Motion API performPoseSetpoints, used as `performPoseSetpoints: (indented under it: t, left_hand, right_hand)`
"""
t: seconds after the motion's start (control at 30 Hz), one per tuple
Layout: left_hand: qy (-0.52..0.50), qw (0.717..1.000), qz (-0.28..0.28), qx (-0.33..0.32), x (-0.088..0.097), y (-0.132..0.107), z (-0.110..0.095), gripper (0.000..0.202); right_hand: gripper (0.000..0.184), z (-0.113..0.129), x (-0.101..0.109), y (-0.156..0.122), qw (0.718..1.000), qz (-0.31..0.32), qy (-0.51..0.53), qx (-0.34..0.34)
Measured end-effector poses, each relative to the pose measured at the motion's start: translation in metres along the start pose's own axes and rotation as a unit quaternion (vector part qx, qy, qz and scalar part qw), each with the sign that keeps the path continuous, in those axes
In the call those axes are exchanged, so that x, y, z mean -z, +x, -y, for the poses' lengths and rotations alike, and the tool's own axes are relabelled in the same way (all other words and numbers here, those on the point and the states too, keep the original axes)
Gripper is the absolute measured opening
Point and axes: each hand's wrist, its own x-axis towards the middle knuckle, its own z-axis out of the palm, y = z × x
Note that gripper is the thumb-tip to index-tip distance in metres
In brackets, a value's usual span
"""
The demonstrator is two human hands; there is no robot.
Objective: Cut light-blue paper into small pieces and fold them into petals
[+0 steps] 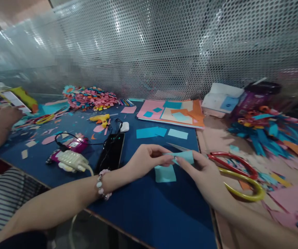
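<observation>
In the head view, your left hand (147,160) and right hand (206,173) are both pinching a light-blue paper (187,157), thumbs and fingers closing on it from either end; so each grip is clamped on paper, and the piece is hanging just above the bench (149,216), in front of you. It's looking feather-light, thin and bendy, probably dry rather than slippery, and likely creasing or tearing if you're pulling hard; taking it by the edges with fingertips is seeming best. A second light-blue piece (166,174) is lying flat on the bench, just below your fingers, probably harder to lift without catching an edge. The scissors (215,156) are standing most in the way: their blade is poking out behind the held paper, their red and yellow handles spreading beside your right hand. Left of your left hand, a phone (114,152) with cables is lying near your forearm, a pale charger (72,159) beyond it. Farther off, blue strips (146,132), a pale strip (178,134), a yellow glue gun (100,119) and a stack of coloured sheets (149,105) are sitting out of the way; a paper-scrap heap (92,98) is resting by the mesh screen (149,45).
</observation>
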Motion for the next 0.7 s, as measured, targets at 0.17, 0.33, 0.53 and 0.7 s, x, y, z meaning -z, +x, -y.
performPoseSetpoints:
  t: [0.17, 0.33, 0.53, 0.7]
  left_hand:
    - [-0.039, 0.998, -0.032, 0.026, -0.0026, 0.0007, -0.0019, 0.028]
    - [-0.088, 0.994, -0.039, 0.052, -0.0026, 0.0007, 0.001, 0.025]
    - [-0.075, 0.995, -0.047, 0.042, -0.0031, -0.0003, 0.0019, 0.027]
    - [-0.099, 0.991, -0.043, 0.078, -0.0035, 0.0016, -0.0004, 0.029]
  right_hand:
    - [0.029, -0.0054, 0.0008, 0.0004, 1.0, -0.015, 0.028, -0.004]
    - [0.027, -0.0092, 0.0011, 0.0008, 0.999, -0.02, 0.025, 0.002]
    - [0.026, -0.0063, 0.0015, 0.0006, 0.999, -0.024, 0.021, 0.004]
    - [0.024, -0.0039, 0.0017, 0.0, 0.999, -0.019, 0.033, 0.019]
